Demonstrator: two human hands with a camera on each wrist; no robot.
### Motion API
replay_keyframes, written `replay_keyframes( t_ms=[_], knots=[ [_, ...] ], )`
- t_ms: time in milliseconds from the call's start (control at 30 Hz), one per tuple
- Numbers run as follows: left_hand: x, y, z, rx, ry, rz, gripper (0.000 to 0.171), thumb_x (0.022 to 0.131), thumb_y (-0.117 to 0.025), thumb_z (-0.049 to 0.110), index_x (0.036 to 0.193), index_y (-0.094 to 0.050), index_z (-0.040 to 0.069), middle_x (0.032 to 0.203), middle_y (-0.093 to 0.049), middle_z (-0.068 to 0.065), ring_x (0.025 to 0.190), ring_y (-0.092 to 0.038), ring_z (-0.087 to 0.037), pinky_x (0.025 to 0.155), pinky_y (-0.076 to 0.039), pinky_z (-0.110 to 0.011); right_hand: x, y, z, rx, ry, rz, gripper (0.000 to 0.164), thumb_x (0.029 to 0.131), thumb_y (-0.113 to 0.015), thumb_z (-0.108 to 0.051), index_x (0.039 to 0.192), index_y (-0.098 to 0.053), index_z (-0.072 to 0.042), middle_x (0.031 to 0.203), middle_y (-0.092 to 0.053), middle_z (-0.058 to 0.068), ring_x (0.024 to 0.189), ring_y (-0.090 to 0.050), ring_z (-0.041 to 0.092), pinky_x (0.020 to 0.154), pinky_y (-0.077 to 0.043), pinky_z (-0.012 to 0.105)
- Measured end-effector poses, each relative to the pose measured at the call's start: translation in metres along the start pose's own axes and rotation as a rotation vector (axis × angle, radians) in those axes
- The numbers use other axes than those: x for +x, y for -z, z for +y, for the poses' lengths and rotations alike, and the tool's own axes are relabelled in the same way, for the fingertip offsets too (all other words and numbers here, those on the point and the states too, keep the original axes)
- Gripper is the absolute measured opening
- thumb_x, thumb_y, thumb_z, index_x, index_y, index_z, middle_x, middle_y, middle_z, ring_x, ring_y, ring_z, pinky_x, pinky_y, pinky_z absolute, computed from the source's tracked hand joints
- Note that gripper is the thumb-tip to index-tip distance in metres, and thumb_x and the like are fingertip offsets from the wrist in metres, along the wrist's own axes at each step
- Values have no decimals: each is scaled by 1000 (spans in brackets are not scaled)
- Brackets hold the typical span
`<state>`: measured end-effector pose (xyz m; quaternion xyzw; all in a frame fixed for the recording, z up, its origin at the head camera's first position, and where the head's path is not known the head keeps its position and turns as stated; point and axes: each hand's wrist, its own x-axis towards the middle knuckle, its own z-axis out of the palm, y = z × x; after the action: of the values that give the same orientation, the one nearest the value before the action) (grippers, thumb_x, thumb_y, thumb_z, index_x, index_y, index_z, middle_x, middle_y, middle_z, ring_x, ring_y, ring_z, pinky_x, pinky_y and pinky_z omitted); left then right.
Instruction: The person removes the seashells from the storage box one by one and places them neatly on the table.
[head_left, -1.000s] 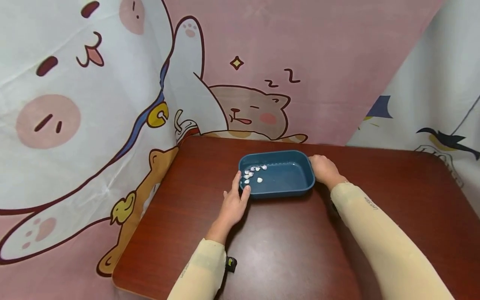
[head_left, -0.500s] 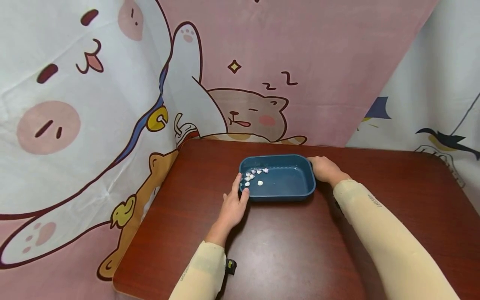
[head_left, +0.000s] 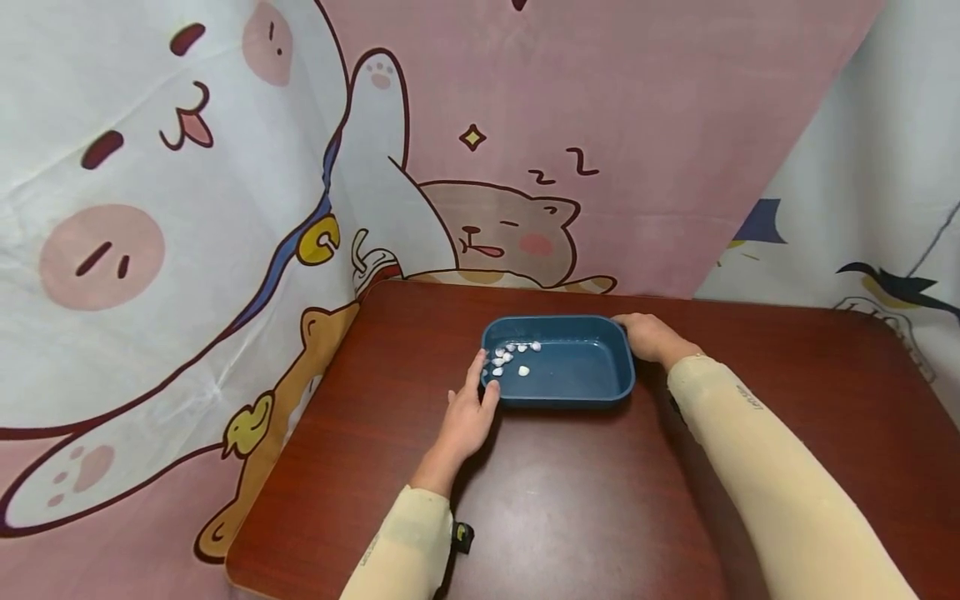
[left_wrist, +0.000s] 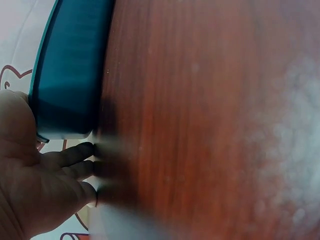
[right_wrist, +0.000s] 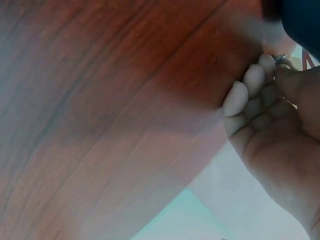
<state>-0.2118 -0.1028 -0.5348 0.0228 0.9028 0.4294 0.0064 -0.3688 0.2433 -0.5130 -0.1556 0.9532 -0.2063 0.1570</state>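
A dark blue rectangular tray point(head_left: 558, 402) with rounded corners sits on the table, long side toward me. Several small white shell-like pieces point(head_left: 522, 371) lie in its left part. At the tray's left end is my left hand point(head_left: 463, 421), thumb against the near corner and index finger fairly straight along the end wall. The left wrist view shows its other fingers spread low beside the tray, fingertips by the tabletop. My right hand point(head_left: 651, 340) grips the opposite end. Its fingers point(right_wrist: 235, 99) are curled in the right wrist view, and the exact contact with the tray is partly hidden.
The reddish-brown wooden table point(head_left: 570, 508) reaches back to a cartoon-printed curtain point(head_left: 637, 125), which also hangs along the left. A black strap point(head_left: 462, 537) shows at the left sleeve point(head_left: 408, 542).
The tray has turned slightly, its right end coming toward me, so its long edges now lie level in view. Both hands stay at its ends. The head view has shifted slightly.
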Motion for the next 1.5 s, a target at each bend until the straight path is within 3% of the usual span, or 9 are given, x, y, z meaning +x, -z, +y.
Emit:
replay_keyframes(
  t_ms=[233, 400, 633, 833, 1067, 1233, 1500],
  knots=[
    [-1, 0, -1, 11, -7, 7, 64, 115, -41, 42, 173, -18, 28, 170, -43, -13, 154, -47, -40, 129, -12, -76, 3, 3, -3, 7, -23, -17, 47, 113, -44, -20, 155, -52, -1, 158, -51, 28, 150, -42, 51, 124, -36, 68],
    [0, 0, -3, -30, -20, 11, 65, 114, -44, 42, 173, -20, 27, 170, -43, -15, 152, -48, -44, 128, -11, -78, 3, 6, -4, -19, -22, -23, 46, 112, -43, -15, 154, -52, 1, 157, -50, 31, 150, -42, 53, 124, -36, 68],
    [10, -13, -28, -49, -61, 46, 67, 111, -38, 60, 172, -17, 39, 169, -45, -14, 149, -51, -47, 124, -12, -82, 4, 8, -8, -48, -26, -38, 46, 110, -44, -11, 153, -51, 4, 155, -51, 33, 147, -45, 53, 124, -36, 68],
    [15, -17, -37, -8, -39, 52, 67, 111, -39, 61, 171, -14, 43, 171, -43, -8, 151, -51, -41, 127, -12, -79, 8, 6, -11, -45, -38, -42, 48, 112, -43, -16, 155, -48, 4, 158, -49, 32, 149, -42, 53, 125, -35, 68],
    [12, -14, -34, -45, -45, 57, 67, 111, -40, 59, 171, -16, 42, 170, -44, -12, 149, -51, -46, 126, -11, -80, 10, 5, -12, -38, -61, -42, 50, 112, -45, -18, 157, -46, 4, 159, -47, 32, 150, -42, 53, 125, -34, 68],
    [11, -17, -36, -21, -48, 66, 67, 111, -37, 64, 171, -14, 45, 170, -44, -9, 148, -53, -44, 126, -13, -79, 9, 7, -12, -50, -46, -42, 48, 111, -46, -16, 156, -48, 3, 158, -49, 31, 149, -43, 53, 124, -36, 68],
    [8, -12, -29, -67, -81, 42, 68, 112, -39, 59, 172, -16, 37, 176, -34, -8, 153, -46, -45, 125, -7, -82, 8, 13, -11, -28, -13, -34, 45, 107, -52, -12, 150, -55, 4, 150, -57, 31, 141, -51, 51, 120, -40, 68]
  ],
)
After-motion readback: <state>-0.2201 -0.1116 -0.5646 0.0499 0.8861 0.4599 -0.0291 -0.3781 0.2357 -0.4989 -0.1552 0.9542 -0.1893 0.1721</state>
